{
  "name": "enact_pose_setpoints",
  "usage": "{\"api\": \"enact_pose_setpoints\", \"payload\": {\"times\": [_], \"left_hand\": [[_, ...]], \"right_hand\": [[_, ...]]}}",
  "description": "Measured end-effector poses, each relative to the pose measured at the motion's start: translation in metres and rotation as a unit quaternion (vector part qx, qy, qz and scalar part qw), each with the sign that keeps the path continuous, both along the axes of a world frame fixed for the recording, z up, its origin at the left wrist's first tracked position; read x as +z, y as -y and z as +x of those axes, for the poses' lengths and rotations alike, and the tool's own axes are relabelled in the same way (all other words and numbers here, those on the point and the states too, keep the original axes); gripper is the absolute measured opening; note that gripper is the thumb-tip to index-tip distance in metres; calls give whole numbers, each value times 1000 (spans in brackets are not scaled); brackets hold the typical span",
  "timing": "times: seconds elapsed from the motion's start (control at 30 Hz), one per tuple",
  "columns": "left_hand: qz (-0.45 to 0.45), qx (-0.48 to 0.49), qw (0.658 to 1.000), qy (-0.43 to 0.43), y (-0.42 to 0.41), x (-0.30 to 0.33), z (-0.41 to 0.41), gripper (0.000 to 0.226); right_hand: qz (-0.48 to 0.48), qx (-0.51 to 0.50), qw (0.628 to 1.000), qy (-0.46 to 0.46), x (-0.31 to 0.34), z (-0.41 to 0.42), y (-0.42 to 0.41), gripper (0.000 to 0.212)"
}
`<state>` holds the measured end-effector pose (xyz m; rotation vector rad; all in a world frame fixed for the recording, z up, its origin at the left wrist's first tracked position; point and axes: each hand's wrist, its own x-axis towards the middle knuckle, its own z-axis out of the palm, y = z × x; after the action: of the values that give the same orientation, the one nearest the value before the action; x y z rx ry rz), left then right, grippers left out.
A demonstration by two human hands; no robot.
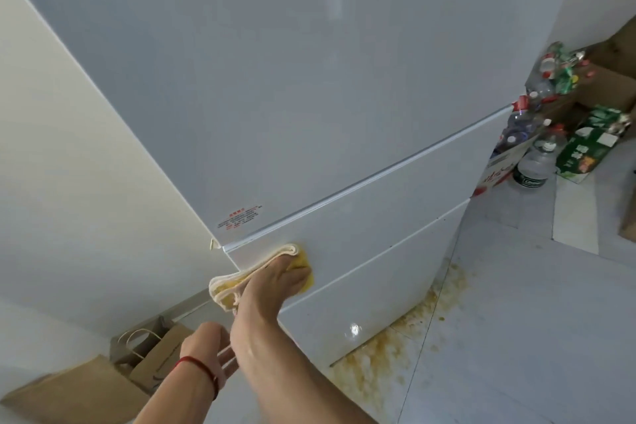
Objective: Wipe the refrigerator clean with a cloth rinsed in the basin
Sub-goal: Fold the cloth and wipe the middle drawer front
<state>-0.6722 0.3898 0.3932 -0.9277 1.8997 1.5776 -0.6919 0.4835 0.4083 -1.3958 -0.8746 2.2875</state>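
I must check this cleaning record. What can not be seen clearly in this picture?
- Basin: not in the head view at all.
- left hand: its fingers lie partly behind the right forearm.
- cloth: middle covered by the right hand.
- sticker on the refrigerator: print too small.

A home kitchen corner, lived-in and a bit untidy. A tall white refrigerator (309, 113) with drawer fronts stands against a cream wall (69, 165) on pale floor tiles (516, 320), with yellowish staining (395, 344) at its foot. At two o'clock, empty plastic bottles (537, 107) and cartons (592, 144) are heaped; at seven o'clock lie brown paper bags (151, 358).
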Motion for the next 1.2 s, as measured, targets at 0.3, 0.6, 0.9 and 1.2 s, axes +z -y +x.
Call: {"api": "enact_pose_setpoints", "payload": {"times": [0.3, 0.6, 0.9, 1.2], "left_hand": [[-50, 48, 994, -86, -51, 20, 11, 22], [-129, 116, 913, -370, -109, 59, 46, 43], [-258, 64, 857, -441, -95, 63, 83, 71], [-219, 77, 885, -403, -98, 54, 79, 76]], "right_hand": [[-26, -132, 988, -76, -100, -8, -208, 67], [285, -121, 951, 10, 14, 32, -367, 76], [693, 155, 701, -70, -12, 62, -52, 82], [883, 174, 430, -70, -61, 71, -224, 87]]}}
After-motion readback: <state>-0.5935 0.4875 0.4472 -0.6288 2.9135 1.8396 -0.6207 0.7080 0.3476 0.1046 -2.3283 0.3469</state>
